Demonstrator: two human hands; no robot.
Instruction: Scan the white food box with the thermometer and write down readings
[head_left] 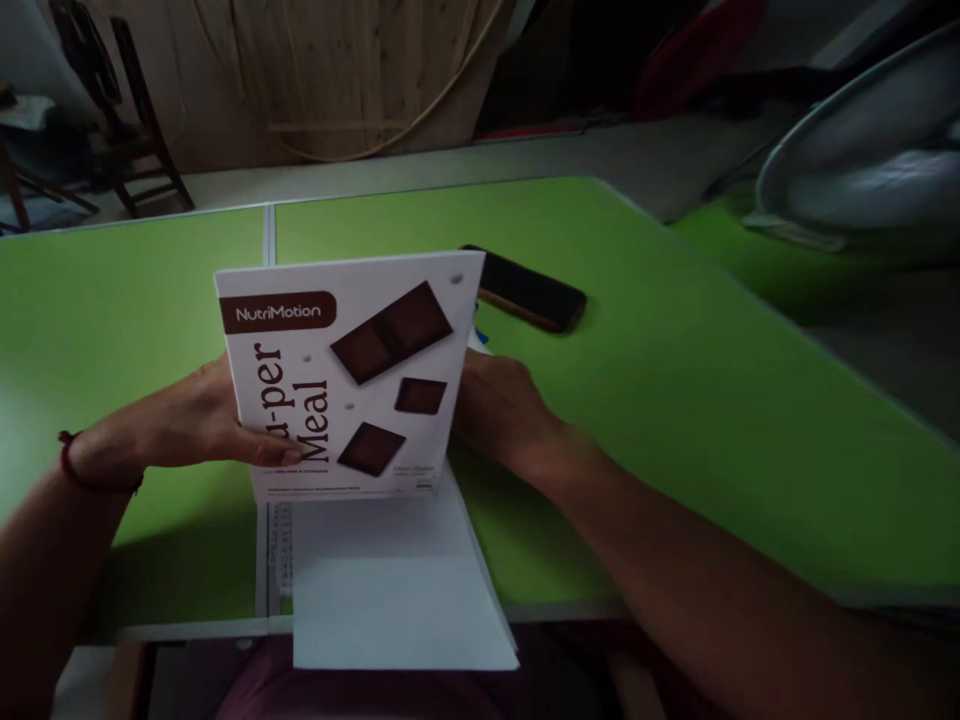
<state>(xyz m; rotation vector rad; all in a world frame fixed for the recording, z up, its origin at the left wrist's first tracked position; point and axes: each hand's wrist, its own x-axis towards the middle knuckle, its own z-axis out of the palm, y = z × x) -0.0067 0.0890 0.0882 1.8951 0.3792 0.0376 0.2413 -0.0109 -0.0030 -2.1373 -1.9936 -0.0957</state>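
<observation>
A white printed carton (375,340) stands nearly upright in front of me, marked "NutriMotion" and "Meal", with pictures of dark chocolate pieces. My left hand (217,420) grips its left edge, the thumb lying across the front and the other fingers hidden behind. Beyond the right edge is my right hand (502,400); its fingers are out of sight behind the carton, so their hold cannot be made out. Below the carton lie white paper sheets (397,590), reaching over the table's near edge. A perforated or spiral-like strip (282,550) shows along their left side.
A dark phone (525,288) lies on the green table (675,420) past my right hand. A pale seam (262,580) divides the tabletop. Farther off are a wooden chair (139,130) at left and a large round metallic thing (870,150) at right.
</observation>
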